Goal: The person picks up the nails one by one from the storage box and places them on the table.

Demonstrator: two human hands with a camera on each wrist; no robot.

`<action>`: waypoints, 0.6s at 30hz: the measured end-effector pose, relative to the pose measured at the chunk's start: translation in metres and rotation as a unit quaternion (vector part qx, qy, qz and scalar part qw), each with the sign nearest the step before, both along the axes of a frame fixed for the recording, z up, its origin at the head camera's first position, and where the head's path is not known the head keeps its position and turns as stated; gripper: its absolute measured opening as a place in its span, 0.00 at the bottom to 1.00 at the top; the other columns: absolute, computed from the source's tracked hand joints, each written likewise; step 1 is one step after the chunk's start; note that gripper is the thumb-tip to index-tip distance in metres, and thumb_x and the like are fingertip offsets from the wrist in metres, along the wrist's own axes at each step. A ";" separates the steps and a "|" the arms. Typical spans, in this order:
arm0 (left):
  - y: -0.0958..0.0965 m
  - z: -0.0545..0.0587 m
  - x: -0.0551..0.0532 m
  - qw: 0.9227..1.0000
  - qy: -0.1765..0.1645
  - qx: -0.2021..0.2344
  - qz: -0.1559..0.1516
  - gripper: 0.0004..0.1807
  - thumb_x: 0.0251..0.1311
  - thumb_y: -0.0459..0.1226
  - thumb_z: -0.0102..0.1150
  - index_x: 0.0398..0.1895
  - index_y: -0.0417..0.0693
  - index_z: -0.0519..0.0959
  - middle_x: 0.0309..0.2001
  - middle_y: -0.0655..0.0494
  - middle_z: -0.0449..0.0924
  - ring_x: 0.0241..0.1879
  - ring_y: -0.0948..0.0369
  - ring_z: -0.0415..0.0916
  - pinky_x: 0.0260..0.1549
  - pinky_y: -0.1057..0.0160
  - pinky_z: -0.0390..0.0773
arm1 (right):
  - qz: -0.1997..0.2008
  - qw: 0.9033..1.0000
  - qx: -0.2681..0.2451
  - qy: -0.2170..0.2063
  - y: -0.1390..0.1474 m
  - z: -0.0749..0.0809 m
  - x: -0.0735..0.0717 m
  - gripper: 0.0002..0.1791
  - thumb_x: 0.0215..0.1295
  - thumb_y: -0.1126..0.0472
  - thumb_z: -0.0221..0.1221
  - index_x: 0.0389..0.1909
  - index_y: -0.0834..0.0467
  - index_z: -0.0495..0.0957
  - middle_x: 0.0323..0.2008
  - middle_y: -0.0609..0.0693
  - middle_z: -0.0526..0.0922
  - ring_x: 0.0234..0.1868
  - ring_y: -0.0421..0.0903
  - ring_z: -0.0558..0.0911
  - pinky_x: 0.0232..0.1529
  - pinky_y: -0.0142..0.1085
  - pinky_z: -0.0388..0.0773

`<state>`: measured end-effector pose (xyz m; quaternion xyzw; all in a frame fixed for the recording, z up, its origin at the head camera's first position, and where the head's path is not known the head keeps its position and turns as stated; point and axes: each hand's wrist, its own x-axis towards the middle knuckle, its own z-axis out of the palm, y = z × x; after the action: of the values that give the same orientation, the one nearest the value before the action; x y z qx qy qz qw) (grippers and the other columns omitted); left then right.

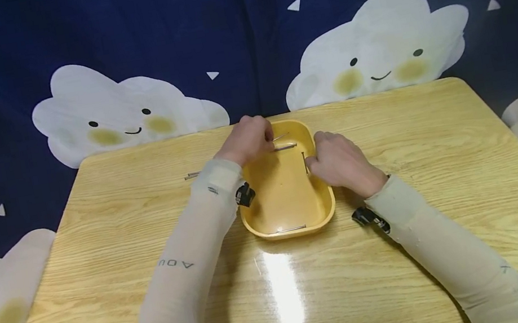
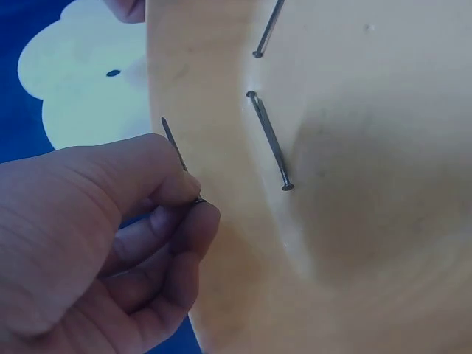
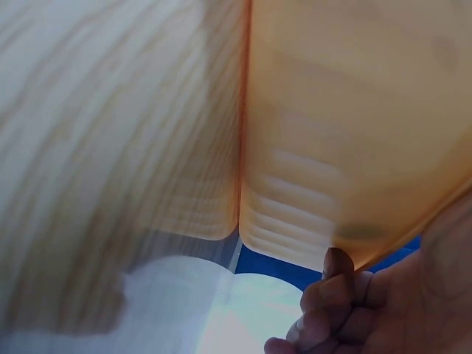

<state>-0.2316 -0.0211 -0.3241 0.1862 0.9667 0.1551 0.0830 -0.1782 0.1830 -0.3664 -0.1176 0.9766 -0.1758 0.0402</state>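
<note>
A yellow plastic tray point(image 1: 282, 203) stands on the table. Over its far left edge, my left hand point(image 1: 249, 140) pinches a nail point(image 2: 174, 146) between thumb and forefinger, its point sticking up past the fingers. Below, in the left wrist view, two nails point(image 2: 270, 144) lie side by side on the tray's floor, with another nail point(image 2: 269, 29) near them. My right hand point(image 1: 341, 162) grips the right rim, thumb inside and curled fingers point(image 3: 328, 302) along the outer wall. A nail point(image 1: 304, 161) lies close to that thumb. More nails point(image 1: 292, 229) lie at the near end.
Left of the tray, a few nails point(image 1: 192, 175) lie on the wooden table point(image 1: 110, 226), partly hidden by my left sleeve. A dark blue curtain point(image 1: 242, 33) with clouds hangs behind the table's far edge. Light glares off the table in front of the tray.
</note>
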 end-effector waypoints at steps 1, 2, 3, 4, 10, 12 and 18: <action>-0.001 0.000 0.000 1.000 0.000 0.002 0.001 0.02 0.64 0.34 0.67 0.37 0.45 0.86 0.38 0.53 0.85 0.37 0.57 0.76 0.40 0.63 0.76 | 0.000 1.000 0.000 -0.002 0.000 0.000 0.000 0.20 0.69 0.51 0.51 0.42 0.67 0.73 0.36 0.61 0.77 0.37 0.58 0.78 0.35 0.49 0.74; -0.002 0.000 0.000 1.000 0.001 0.002 0.002 0.02 0.64 0.34 0.67 0.36 0.45 0.86 0.38 0.53 0.84 0.36 0.57 0.76 0.39 0.64 0.76 | -0.001 1.000 0.000 -0.004 0.000 -0.001 0.000 0.20 0.68 0.51 0.51 0.43 0.67 0.73 0.36 0.61 0.77 0.37 0.58 0.78 0.35 0.49 0.74; -0.002 0.000 0.000 1.000 0.003 0.002 0.002 0.02 0.64 0.33 0.66 0.36 0.45 0.86 0.37 0.53 0.84 0.36 0.57 0.76 0.38 0.64 0.75 | -0.001 1.000 0.000 -0.006 0.000 -0.001 -0.001 0.20 0.69 0.51 0.51 0.43 0.67 0.73 0.36 0.61 0.77 0.37 0.58 0.78 0.35 0.49 0.74; -0.003 0.001 0.000 1.000 0.004 0.003 0.004 0.02 0.63 0.33 0.66 0.36 0.45 0.86 0.37 0.53 0.84 0.36 0.57 0.75 0.38 0.64 0.74 | -0.003 1.000 0.001 -0.008 0.000 -0.001 -0.001 0.20 0.68 0.51 0.51 0.43 0.67 0.73 0.36 0.61 0.77 0.37 0.58 0.78 0.35 0.49 0.74; -0.009 0.006 -0.001 1.000 0.010 0.012 0.010 0.04 0.64 0.33 0.63 0.38 0.44 0.87 0.40 0.52 0.84 0.37 0.56 0.76 0.39 0.64 0.76 | -0.007 1.000 0.005 -0.020 0.001 -0.001 -0.004 0.20 0.69 0.51 0.51 0.45 0.66 0.72 0.37 0.61 0.77 0.38 0.57 0.77 0.37 0.49 0.74; -0.012 0.008 -0.001 1.000 0.010 0.018 0.014 0.05 0.65 0.32 0.62 0.38 0.44 0.86 0.40 0.51 0.84 0.38 0.56 0.76 0.38 0.63 0.75 | -0.006 1.000 0.005 -0.021 0.001 -0.001 -0.004 0.20 0.70 0.51 0.51 0.45 0.66 0.72 0.37 0.61 0.77 0.38 0.57 0.77 0.36 0.48 0.73; -0.019 0.011 -0.001 1.000 0.011 0.016 0.019 0.08 0.65 0.33 0.61 0.42 0.44 0.87 0.45 0.51 0.87 0.40 0.55 0.79 0.44 0.61 0.80 | 0.003 1.000 0.005 -0.018 0.000 0.000 -0.003 0.20 0.70 0.51 0.50 0.45 0.67 0.72 0.37 0.61 0.76 0.38 0.57 0.76 0.37 0.48 0.73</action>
<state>-0.2328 -0.0401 -0.3128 0.1704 0.9683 0.1701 0.0664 -0.1810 0.1835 -0.3663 -0.1168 0.9763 -0.1725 0.0589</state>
